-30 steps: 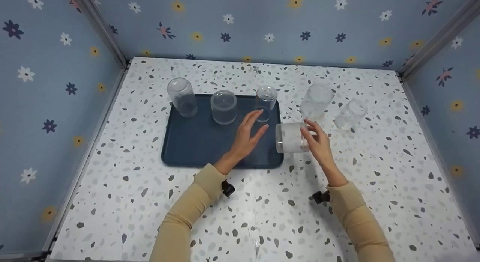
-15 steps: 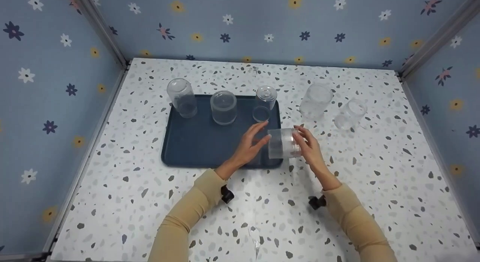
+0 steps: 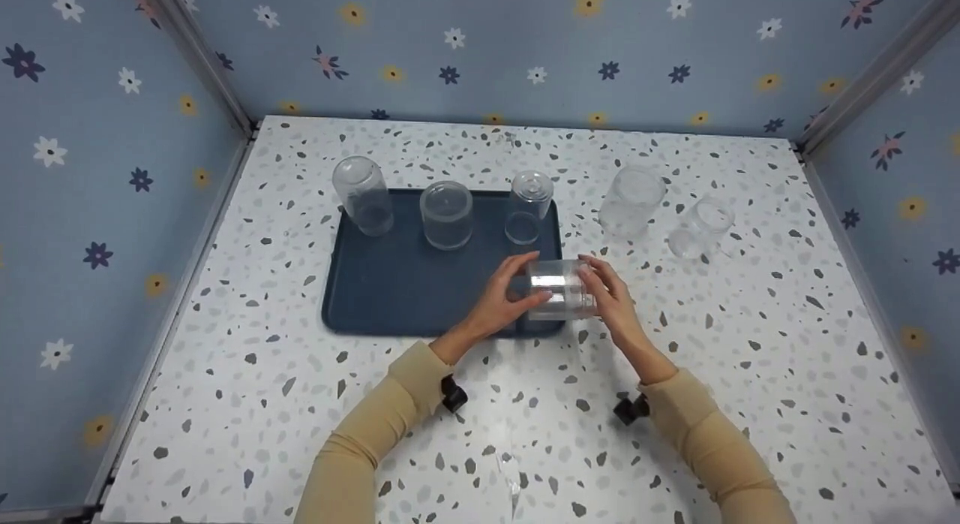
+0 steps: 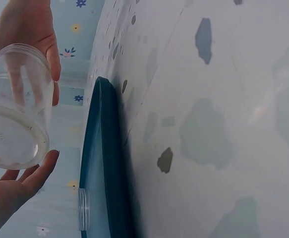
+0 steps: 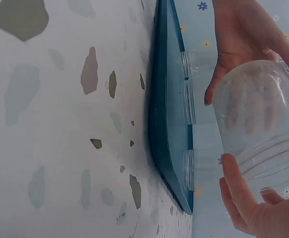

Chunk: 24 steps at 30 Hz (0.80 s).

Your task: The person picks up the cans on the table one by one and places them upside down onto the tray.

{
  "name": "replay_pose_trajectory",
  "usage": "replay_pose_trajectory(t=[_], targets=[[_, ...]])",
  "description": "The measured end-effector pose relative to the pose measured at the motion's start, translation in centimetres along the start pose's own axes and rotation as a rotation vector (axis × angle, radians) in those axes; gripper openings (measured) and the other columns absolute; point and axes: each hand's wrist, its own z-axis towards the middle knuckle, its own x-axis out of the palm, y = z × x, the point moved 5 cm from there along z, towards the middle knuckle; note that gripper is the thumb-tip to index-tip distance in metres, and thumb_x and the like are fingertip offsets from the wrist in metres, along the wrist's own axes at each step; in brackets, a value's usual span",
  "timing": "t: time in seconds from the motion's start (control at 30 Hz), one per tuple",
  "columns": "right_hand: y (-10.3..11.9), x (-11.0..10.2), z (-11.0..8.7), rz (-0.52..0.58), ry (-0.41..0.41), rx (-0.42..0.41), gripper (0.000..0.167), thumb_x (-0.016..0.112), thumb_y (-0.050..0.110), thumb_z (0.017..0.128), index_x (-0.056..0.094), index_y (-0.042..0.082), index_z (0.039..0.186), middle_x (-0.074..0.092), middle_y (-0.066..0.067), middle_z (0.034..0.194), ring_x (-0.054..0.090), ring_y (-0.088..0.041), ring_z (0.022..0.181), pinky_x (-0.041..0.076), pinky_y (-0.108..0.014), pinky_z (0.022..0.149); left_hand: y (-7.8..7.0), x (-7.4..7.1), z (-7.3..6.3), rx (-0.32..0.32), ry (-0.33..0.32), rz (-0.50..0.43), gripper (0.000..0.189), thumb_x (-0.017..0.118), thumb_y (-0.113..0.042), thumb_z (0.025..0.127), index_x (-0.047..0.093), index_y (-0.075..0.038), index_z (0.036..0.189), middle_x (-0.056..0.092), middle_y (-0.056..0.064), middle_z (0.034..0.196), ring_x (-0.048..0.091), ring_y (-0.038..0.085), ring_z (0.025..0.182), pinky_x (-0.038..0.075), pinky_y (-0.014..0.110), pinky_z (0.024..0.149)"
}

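A clear, wide-mouthed jar (image 3: 561, 308) lies sideways in the air over the right edge of a dark blue tray (image 3: 405, 291). The person's left hand (image 3: 496, 299) holds its base end, thumb and fingers spread around it. At the threaded mouth end, the right hand (image 3: 615, 300) grips the jar with fingers and thumb. The left wrist view shows the jar's round base (image 4: 10, 139) facing the left hand (image 4: 13, 191). In the right wrist view the screw threads (image 5: 273, 153) sit beside the right hand (image 5: 253, 208).
Along the tray's back stand a tall jar (image 3: 364, 194), a short wide jar (image 3: 448, 216) and a slim jar (image 3: 531, 197), all mouth down. Right of the tray, a larger clear jar (image 3: 632, 201) and a smaller one (image 3: 701, 227) stand on the speckled table (image 3: 750, 359). Flowered panels (image 3: 495, 51) enclose the table.
The right hand has brought the jar left and slightly nearer, over the tray's edge. The left hand, apart from it before, has moved in and taken hold of its base end.
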Motion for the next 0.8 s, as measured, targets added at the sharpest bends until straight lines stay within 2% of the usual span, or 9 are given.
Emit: replay_pose_trajectory(t=[0.23, 0.37, 0.5, 0.67, 0.8], targets=[[0.3, 0.5, 0.0, 0.077, 0.016, -0.006, 0.043, 0.047, 0.031, 0.092, 0.045, 0.009, 0.128, 0.050, -0.012, 0.118, 0.053, -0.027, 0.099, 0.049, -0.037, 0.070, 0.2, -0.1, -0.2, -0.032, 0.020, -0.055, 0.067, 0.069, -0.006, 0.076, 0.033, 0.002, 0.133, 0.037, 0.022, 0.124, 0.044, 0.031, 0.107, 0.051, 0.032, 0.067], [0.4, 0.7, -0.1, 0.118, 0.037, 0.008, 0.041, 0.046, 0.030, 0.093, 0.044, 0.010, 0.129, 0.049, -0.012, 0.118, 0.053, -0.027, 0.098, 0.050, -0.038, 0.069, 0.2, -0.2, -0.3, -0.036, 0.014, -0.082, 0.069, 0.070, -0.005, 0.074, 0.033, 0.001, 0.133, 0.037, 0.020, 0.124, 0.045, 0.026, 0.104, 0.051, 0.035, 0.066], [0.5, 1.0, -0.1, 0.140, 0.080, 0.018, 0.043, 0.046, 0.031, 0.092, 0.042, 0.010, 0.130, 0.047, -0.013, 0.121, 0.052, -0.028, 0.101, 0.049, -0.039, 0.071, -0.2, -0.3, -0.5, -0.023, -0.012, -0.089, 0.068, 0.071, -0.003, 0.073, 0.035, 0.002, 0.131, 0.037, 0.022, 0.122, 0.046, 0.026, 0.103, 0.051, 0.039, 0.064], [0.7, 1.1, -0.1, 0.110, 0.141, 0.006, 0.045, 0.044, 0.030, 0.093, 0.040, 0.007, 0.132, 0.046, -0.014, 0.124, 0.050, -0.030, 0.104, 0.048, -0.041, 0.074, -0.8, -0.6, -0.8, -0.004, -0.035, -0.065, 0.067, 0.072, -0.001, 0.071, 0.037, 0.005, 0.128, 0.040, 0.024, 0.118, 0.046, 0.031, 0.100, 0.051, 0.040, 0.062], [1.0, 1.0, 0.1, 0.065, 0.160, -0.027, 0.046, 0.045, 0.027, 0.093, 0.039, 0.002, 0.131, 0.046, -0.016, 0.125, 0.049, -0.032, 0.107, 0.045, -0.045, 0.080, -1.5, -1.0, -1.1, -0.014, -0.049, -0.005, 0.067, 0.073, -0.003, 0.070, 0.039, 0.005, 0.127, 0.042, 0.025, 0.116, 0.046, 0.036, 0.099, 0.051, 0.040, 0.062]])
